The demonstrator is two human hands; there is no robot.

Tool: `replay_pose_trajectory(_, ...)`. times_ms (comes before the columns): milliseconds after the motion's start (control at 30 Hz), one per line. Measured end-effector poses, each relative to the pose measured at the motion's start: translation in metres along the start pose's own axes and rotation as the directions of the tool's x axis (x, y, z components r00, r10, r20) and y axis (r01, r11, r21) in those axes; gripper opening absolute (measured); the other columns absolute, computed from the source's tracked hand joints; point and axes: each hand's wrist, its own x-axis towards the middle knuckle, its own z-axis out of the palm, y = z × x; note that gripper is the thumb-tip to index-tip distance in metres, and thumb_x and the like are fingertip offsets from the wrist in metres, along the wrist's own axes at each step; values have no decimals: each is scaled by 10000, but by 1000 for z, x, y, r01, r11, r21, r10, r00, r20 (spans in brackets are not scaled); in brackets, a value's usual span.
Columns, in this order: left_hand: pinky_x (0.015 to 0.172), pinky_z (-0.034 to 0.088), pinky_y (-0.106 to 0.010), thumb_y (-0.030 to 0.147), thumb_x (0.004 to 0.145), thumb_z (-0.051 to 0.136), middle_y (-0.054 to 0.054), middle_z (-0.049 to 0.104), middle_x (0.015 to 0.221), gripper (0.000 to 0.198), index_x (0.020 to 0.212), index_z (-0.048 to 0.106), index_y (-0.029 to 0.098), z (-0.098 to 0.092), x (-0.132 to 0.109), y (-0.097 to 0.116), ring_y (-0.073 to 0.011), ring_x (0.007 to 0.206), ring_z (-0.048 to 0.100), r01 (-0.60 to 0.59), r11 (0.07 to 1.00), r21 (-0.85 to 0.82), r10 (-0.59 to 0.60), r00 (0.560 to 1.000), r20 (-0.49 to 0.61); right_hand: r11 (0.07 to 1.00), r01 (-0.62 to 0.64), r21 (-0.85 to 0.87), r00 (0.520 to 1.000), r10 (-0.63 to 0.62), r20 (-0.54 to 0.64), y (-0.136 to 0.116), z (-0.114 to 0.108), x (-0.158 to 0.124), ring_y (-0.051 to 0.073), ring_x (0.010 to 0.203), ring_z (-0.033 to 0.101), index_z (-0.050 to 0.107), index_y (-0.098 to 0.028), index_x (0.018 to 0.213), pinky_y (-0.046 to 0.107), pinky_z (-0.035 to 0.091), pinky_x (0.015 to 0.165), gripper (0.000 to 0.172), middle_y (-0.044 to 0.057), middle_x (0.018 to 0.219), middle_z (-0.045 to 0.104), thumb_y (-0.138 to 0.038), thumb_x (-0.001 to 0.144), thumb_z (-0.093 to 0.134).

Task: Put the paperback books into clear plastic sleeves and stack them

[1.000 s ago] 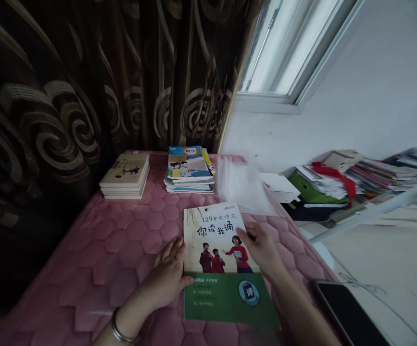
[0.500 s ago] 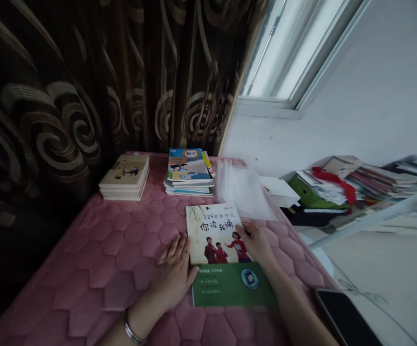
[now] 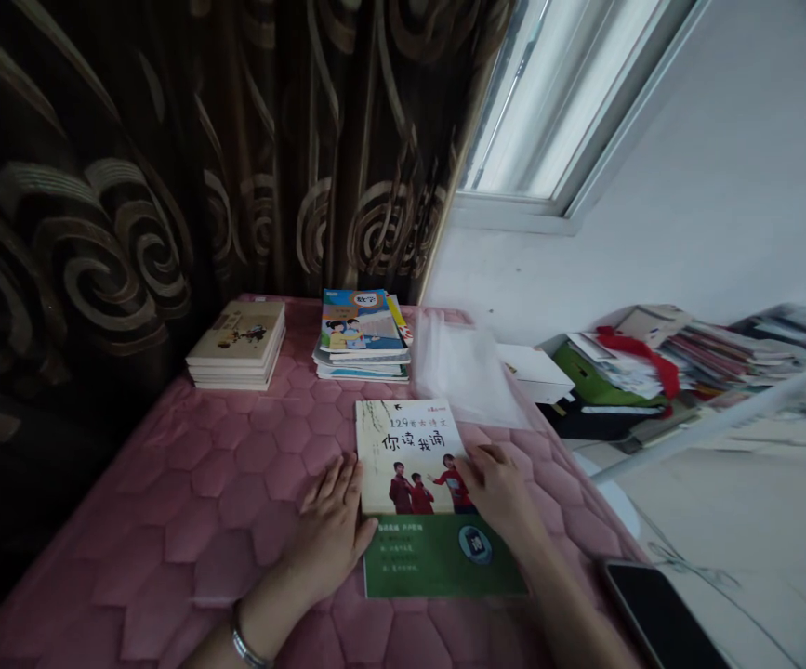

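Observation:
A book (image 3: 409, 483) with a cream upper cover and a green lower band lies face up on the pink quilted surface (image 3: 235, 483). Flat beside its left edge rests my left hand (image 3: 333, 530), fingers extended and the thumb touching the book's edge; a silver bracelet circles the wrist. My right hand (image 3: 500, 483) is at the book's right edge, fingers spread a little over the cover's side, not wrapped round it. Part of the right edge is hidden under this hand.
Beige books (image 3: 235, 344) are stacked at the back left, with a pile topped by a blue book (image 3: 364, 321) beside them. Clear plastic sheets (image 3: 465, 372) and a white box (image 3: 535, 372) lie further right. A phone (image 3: 660, 613) sits near the right front edge.
My right hand has slid slightly down along the book's right edge, and its fingers have shifted. The book and my left hand look nearly unchanged; the whole view has moved slightly.

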Motion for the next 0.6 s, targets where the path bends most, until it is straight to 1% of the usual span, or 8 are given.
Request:
replay_pose_trajectory(133, 1147, 265, -461, 434, 935, 378, -115, 224, 1556, 645, 1488, 254, 127, 2, 0, -1, -263, 1441, 202, -8, 1000, 1, 8, 1000, -25, 999, 38, 32, 998, -40, 47, -6, -7, -4, 268, 942, 602, 669, -183, 963, 407, 494, 869, 309, 131, 1000, 619, -378, 899, 438)
replay_pose_trajectory(233, 1146, 266, -466, 431, 936, 378, -115, 220, 1557, 647, 1489, 245, 122, 0, 0, 0, -259, 1442, 199, -4, 1000, 1, 4, 1000, -14, 998, 49, 42, 999, -50, 19, -15, -12, -4, 287, 967, 597, 670, -176, 984, 439, 487, 887, 315, 144, 1035, 615, -386, 890, 456)
replay_pose_trajectory(300, 1150, 257, -465, 427, 935, 378, -112, 205, 1561, 653, 1491, 235, 116, -1, 0, 1, -257, 1444, 191, 6, 1000, 5, -6, 1000, 3, 997, 28, 73, 999, -27, -17, -21, -17, -3, 299, 986, 597, 680, -185, 972, 451, 489, 883, 305, 144, 1051, 621, -391, 875, 477)
replay_pose_trajectory(367, 1152, 252, -466, 429, 932, 380, -112, 204, 1562, 659, 1492, 232, 115, -2, 0, 1, -259, 1445, 189, 12, 1000, 4, -12, 1000, 6, 979, -45, 198, 999, 47, -7, -24, -24, -2, 289, 926, 625, 685, -192, 987, 435, 523, 813, 314, 133, 1023, 643, -413, 860, 502)
replay_pose_trajectory(433, 1148, 256, -471, 432, 930, 383, -112, 219, 1559, 659, 1495, 232, 127, -1, 0, 0, -262, 1445, 192, 5, 1000, -7, -5, 1000, -11, 888, -157, 432, 987, 125, 102, -24, -32, -2, 266, 855, 654, 670, -205, 1067, 406, 552, 746, 353, 106, 991, 675, -447, 844, 542)
replay_pose_trajectory(500, 1141, 264, -479, 428, 928, 386, -110, 226, 1559, 654, 1498, 229, 146, 1, 0, 0, -267, 1443, 199, 5, 1000, -23, -6, 1000, -26, 701, -296, 649, 952, 161, 261, -25, -40, -3, 254, 846, 672, 644, -237, 1149, 395, 570, 747, 408, 79, 995, 703, -479, 825, 589)
replay_pose_trajectory(567, 1136, 265, -493, 420, 924, 395, -114, 226, 1560, 653, 1498, 232, 157, 3, 0, -1, -278, 1440, 206, 7, 999, -47, -9, 999, -33, 520, -389, 760, 919, 157, 363, -30, -45, -7, 253, 913, 674, 620, -277, 1204, 401, 571, 802, 439, 60, 1059, 708, -506, 830, 593)
replay_pose_trajectory(600, 1137, 260, -499, 415, 920, 403, -118, 227, 1560, 654, 1497, 235, 157, 5, 0, -2, -281, 1440, 206, 5, 998, -65, -8, 999, -38, 462, -398, 792, 915, 132, 382, -35, -47, -9, 254, 962, 666, 605, -293, 1230, 408, 565, 833, 450, 56, 1119, 695, -524, 846, 566)
